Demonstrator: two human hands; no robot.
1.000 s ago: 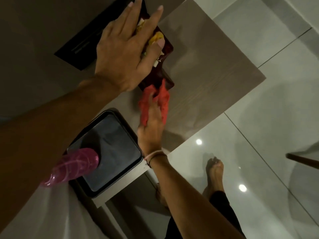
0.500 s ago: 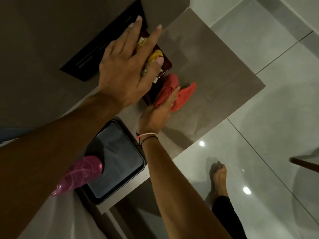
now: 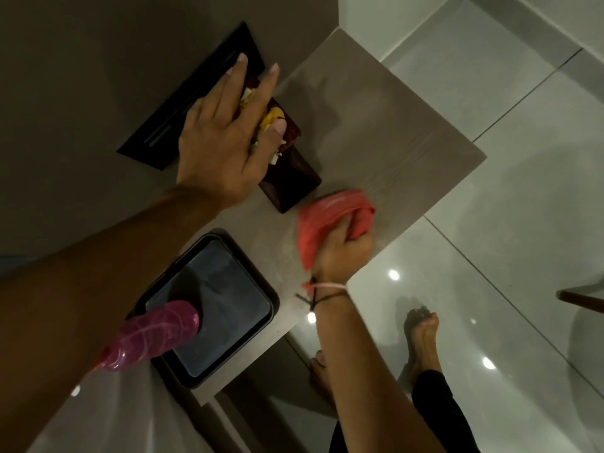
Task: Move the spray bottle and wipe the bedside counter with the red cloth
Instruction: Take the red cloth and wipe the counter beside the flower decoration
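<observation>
A home bedroom corner: wood-grain bedside counter (image 3: 376, 125) over glossy floor tiles (image 3: 523, 223).

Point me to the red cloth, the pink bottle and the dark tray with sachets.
red cloth (image 3: 327, 214): head view, on the bunched fabric above the knuckles.
pink bottle (image 3: 153, 335): head view, on the middle of its translucent body.
dark tray (image 3: 291, 184): head view, on its bare near end.
</observation>
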